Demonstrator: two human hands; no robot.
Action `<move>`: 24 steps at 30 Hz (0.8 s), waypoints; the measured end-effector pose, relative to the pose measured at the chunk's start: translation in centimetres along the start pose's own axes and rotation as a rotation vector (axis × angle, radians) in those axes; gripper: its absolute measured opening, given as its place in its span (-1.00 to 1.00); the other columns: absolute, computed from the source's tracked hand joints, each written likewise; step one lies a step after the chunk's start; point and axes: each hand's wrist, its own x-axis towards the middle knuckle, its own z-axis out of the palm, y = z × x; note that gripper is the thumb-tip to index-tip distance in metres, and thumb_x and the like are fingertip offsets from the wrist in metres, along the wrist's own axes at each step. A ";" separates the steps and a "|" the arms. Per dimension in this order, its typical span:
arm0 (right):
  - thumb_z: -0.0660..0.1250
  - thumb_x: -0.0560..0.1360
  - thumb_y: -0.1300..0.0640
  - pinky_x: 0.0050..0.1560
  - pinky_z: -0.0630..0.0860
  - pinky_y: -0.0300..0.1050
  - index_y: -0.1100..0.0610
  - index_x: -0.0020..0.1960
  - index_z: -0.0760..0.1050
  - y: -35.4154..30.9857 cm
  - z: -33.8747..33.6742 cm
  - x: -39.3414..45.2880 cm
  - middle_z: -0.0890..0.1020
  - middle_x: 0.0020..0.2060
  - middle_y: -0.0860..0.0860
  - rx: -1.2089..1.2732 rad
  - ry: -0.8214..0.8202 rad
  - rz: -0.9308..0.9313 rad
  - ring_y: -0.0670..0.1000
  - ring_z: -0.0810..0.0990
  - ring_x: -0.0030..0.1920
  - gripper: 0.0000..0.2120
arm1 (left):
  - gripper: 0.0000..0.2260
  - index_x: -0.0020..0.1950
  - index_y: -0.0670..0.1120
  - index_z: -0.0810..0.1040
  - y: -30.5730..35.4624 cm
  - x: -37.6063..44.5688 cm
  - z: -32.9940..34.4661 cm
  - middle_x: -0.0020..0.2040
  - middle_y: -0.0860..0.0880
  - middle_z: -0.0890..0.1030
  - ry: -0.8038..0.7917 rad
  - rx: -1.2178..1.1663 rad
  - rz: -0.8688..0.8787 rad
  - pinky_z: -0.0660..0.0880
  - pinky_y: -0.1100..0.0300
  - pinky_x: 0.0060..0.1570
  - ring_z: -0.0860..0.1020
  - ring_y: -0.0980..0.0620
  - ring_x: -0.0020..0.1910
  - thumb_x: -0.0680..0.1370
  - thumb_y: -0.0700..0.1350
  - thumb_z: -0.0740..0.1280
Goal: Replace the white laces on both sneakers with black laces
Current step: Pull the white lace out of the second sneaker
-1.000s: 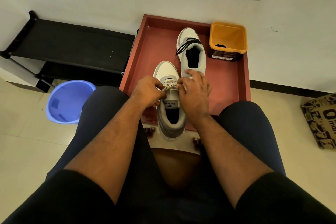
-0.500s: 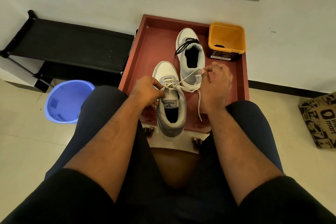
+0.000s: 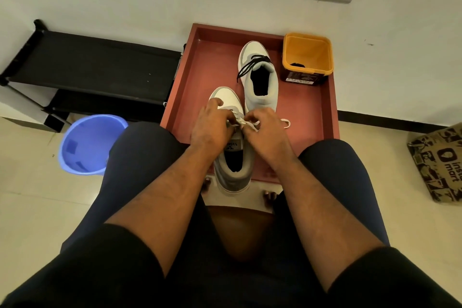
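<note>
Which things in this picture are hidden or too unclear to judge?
Head view:
- Eyelets of the near sneaker: covered by the left hand and right hand.
- White lace: most of it is behind the right hand.
- Orange tub: dark contents too small to identify.
- Paper bag: cut by the right edge.

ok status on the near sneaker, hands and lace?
Left hand holds near sneaker. Right hand pinches white lace, still threaded. Far sneaker carries black lace. Nothing in the way.
</note>
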 end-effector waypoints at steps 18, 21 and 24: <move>0.26 0.57 0.20 -0.30 0.24 -0.35 0.15 0.12 0.64 0.0 0.6 0.2 0.53 -0.14 0.05 -0.048 -0.100 0.023 -0.01 0.47 -0.14 -0.79 | -0.76 0.19 0.02 0.59 -0.5 0.2 0.7 0.48 -0.09 0.24 0.076 -0.005 0.020 0.29 -0.07 0.38 0.19 -0.15 0.46 0.52 -0.05 0.40; 0.27 0.57 0.18 -0.26 0.24 -0.30 0.12 0.13 0.64 0.1 0.7 0.2 0.56 -0.10 0.06 -0.042 -0.098 0.033 -0.05 0.45 -0.13 -0.78 | -0.84 0.09 -0.01 0.66 -0.7 0.7 1.4 0.46 -0.05 0.31 0.082 0.006 -0.006 0.30 -0.07 0.38 0.23 -0.10 0.45 0.54 -0.03 0.39; 0.28 0.56 0.19 -0.15 0.30 -0.27 0.15 0.13 0.64 0.2 0.6 0.2 0.60 -0.06 0.10 -0.018 -0.081 0.042 0.02 0.52 -0.07 -0.79 | -0.91 0.01 -0.10 0.64 -0.8 1.2 0.2 0.27 -0.06 0.46 0.379 -0.325 -0.162 0.41 0.20 0.25 0.44 0.04 0.22 0.55 -0.15 0.37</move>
